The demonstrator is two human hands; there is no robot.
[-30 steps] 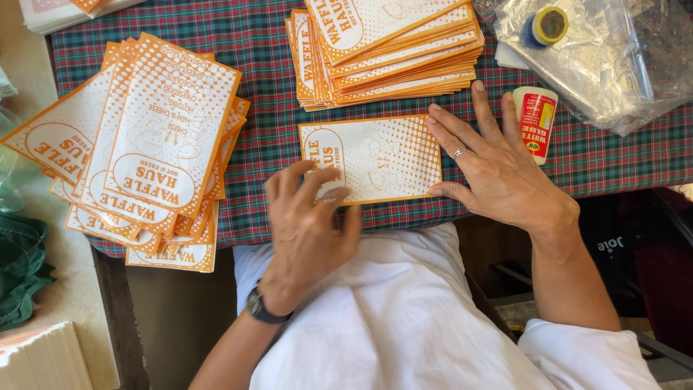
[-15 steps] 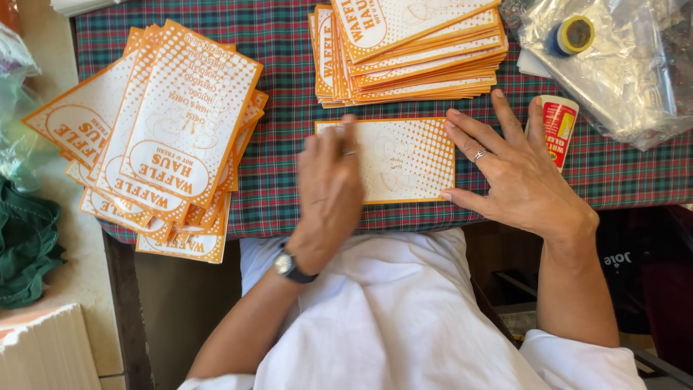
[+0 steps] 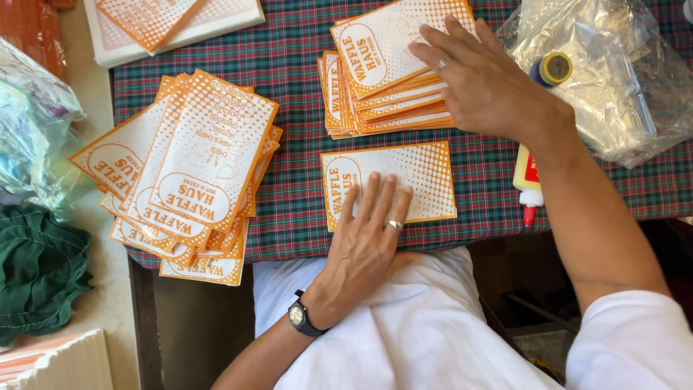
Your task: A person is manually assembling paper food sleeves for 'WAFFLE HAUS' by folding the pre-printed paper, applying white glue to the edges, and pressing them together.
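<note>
Pressing flat, left hand point(image 3: 368, 242), open-palmed, lies on a single orange-and-white printed paper bag point(image 3: 419, 177) at lower centre of the plaid tablecloth point(image 3: 289, 43). Glue bottle with red tip point(image 3: 528, 182) lies just right of it. Further up, right hand point(image 3: 484, 83), fingers spread, rests on the neat stack of same bags point(image 3: 375, 79). Fanned pile of bags point(image 3: 195, 173) sits left; crumpled clear plastic bag point(image 3: 621, 87) upper right.

A flat orange-and-white paper bag point(image 3: 404, 180) lies under the fingers of the left hand point(image 3: 368, 238). A stack of the same bags point(image 3: 375, 79) sits beneath the right hand point(image 3: 491, 87). A fanned pile of bags point(image 3: 188, 173) lies well left of the left hand. Just beside the right wrist lies a glue bottle point(image 3: 527, 180) with a red label, and a clear plastic bag point(image 3: 613, 87) lies to its right.
</note>
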